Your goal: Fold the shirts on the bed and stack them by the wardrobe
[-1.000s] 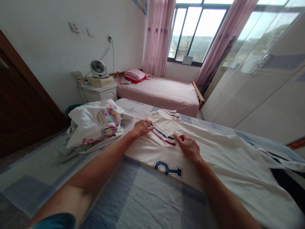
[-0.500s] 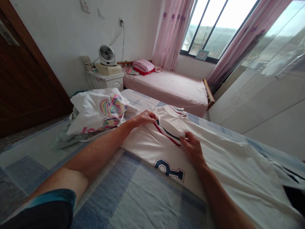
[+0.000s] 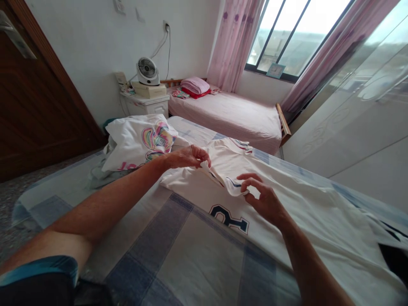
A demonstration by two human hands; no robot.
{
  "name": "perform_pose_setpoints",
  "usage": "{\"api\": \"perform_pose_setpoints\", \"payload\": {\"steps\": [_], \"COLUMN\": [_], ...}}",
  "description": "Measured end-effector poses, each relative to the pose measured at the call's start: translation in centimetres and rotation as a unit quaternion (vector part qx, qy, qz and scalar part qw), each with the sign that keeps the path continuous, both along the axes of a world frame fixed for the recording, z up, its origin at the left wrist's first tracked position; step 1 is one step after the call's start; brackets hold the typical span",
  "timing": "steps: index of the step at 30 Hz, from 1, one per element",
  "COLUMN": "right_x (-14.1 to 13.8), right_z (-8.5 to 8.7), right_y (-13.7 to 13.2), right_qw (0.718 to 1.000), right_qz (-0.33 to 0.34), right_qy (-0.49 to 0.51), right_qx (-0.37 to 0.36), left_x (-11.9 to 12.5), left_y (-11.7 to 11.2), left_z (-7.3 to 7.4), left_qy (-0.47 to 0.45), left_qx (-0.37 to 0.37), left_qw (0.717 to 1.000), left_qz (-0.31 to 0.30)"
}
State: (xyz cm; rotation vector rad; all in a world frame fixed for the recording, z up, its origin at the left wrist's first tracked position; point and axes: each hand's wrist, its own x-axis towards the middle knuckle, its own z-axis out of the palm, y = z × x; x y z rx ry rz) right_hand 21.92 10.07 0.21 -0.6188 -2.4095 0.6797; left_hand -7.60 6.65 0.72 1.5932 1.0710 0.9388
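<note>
A white shirt (image 3: 287,204) with a dark letter print lies spread over the blue-and-white patchwork bed cover (image 3: 191,246). My left hand (image 3: 191,156) is closed, its fingers pinching one end of a band with navy and red stripes on the shirt. At the band's other end, my right hand (image 3: 259,193) pinches the edge between thumb and forefinger, with the other fingers curved. The striped band (image 3: 230,185) is lifted and bent between both hands. Another striped edge (image 3: 244,146) of the shirt lies just beyond them.
To the left lies a pile of clothes topped by a white garment with a colourful print (image 3: 137,140). A fan (image 3: 148,70) stands on a box on the white nightstand (image 3: 146,104). Beyond is a pink-covered bed (image 3: 229,110); a glossy wardrobe (image 3: 360,127) stands at right.
The striped band, flat and taut before, is now raised and curled. My right hand has opened its curve and turned at the edge, while my left hand keeps its pinch. The view has shifted slightly.
</note>
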Motion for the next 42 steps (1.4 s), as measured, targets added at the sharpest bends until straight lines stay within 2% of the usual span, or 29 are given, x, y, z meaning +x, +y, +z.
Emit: {"api": "perform_pose_setpoints", "payload": {"steps": [4,9,12,14,16,19,24,27,30,32,35,37,40,42], "right_x": [0.0,0.3,0.5,0.5,0.4,0.3,0.5,0.6,0.5,0.4,0.3,0.3,0.4,0.6], "right_z": [0.2,0.0,0.3,0.4,0.1,-1.2,-3.6,-3.8,-3.3,-3.1,-3.6,-4.3,-4.9,-4.5], "right_y": [-1.4,-3.3,-4.4,-4.8,-4.9,-4.7,-4.5,-4.8,-5.2,-5.4,-5.6,-5.7,-5.7,-5.7], "right_qw": [0.997,0.991,0.989,0.993,0.993,0.988,0.984,0.982,0.977,0.971,0.966,0.965,0.963,0.965], "right_qz": [0.022,0.045,0.057,0.03,-0.003,-0.021,-0.024,-0.015,-0.045,-0.063,-0.062,-0.058,-0.056,-0.055], "right_qy": [-0.067,-0.122,-0.131,-0.111,-0.093,-0.096,-0.108,-0.124,-0.126,-0.131,-0.174,-0.21,-0.243,-0.247], "right_qx": [0.013,0.034,0.032,0.04,0.067,0.116,0.138,0.142,0.164,0.188,0.184,0.149,0.101,0.076], "left_x": [-0.4,-0.5,-0.2,0.3,0.9,1.4,1.2,1.3,2.4,3.5,4.8,5.0,4.5,3.9], "left_y": [-2.2,-3.5,-3.8,-3.7,-3.2,-1.9,0.4,0.7,-0.1,-1.1,-2.6,-3.2,-3.4,-3.2], "left_z": [-0.9,-1.9,-1.4,-0.9,-0.6,-1.0,-3.1,-3.7,-3.1,-2.4,-2.5,-3.5,-5.4,-5.9], "left_qy": [0.059,0.178,0.24,0.291,0.353,0.444,0.477,0.478,0.492,0.502,0.505,0.513,0.533,0.535], "left_qx": [0.047,0.087,0.127,0.169,0.199,0.175,0.125,0.11,0.131,0.2,0.289,0.265,0.186,0.164], "left_qw": [0.997,0.98,0.958,0.927,0.893,0.858,0.843,0.832,0.802,0.791,0.802,0.812,0.821,0.825], "left_qz": [-0.008,0.004,0.09,0.164,0.198,0.19,0.217,0.258,0.313,0.287,0.137,0.08,0.083,0.082]}}
